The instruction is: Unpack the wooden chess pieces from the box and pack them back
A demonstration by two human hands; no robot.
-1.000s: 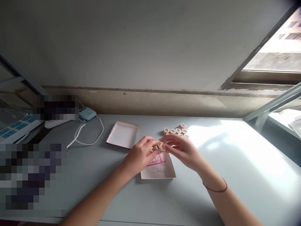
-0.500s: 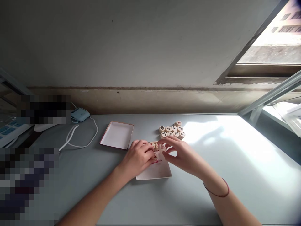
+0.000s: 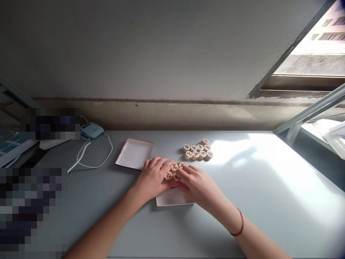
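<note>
A shallow white open box (image 3: 175, 200) lies in front of me, with several round wooden Chinese chess pieces (image 3: 174, 166) bearing red characters at its far end. My left hand (image 3: 154, 180) rests over the box's left side, fingers and thumb apart around the pieces, nearest a red-marked piece (image 3: 168, 175). My right hand (image 3: 195, 182) reaches in from the right, its fingers closed on a Chinese chess piece (image 3: 177, 177) that they partly cover. Behind the box, stacked pieces with mostly black characters (image 3: 195, 154) stand in rows; a red-marked piece (image 3: 205, 141) sits at their back.
The box lid (image 3: 135, 154), white inside, lies to the left of the box. Further left are a light blue device (image 3: 92, 130), a white cable (image 3: 111, 147) and a power strip (image 3: 13, 145). A wall stands behind the table, and sunlight falls on its right side.
My right hand has moved left and down into the box with a piece, and its fingers have closed in. My left hand has shifted slightly left, uncovering more red-marked pieces.
</note>
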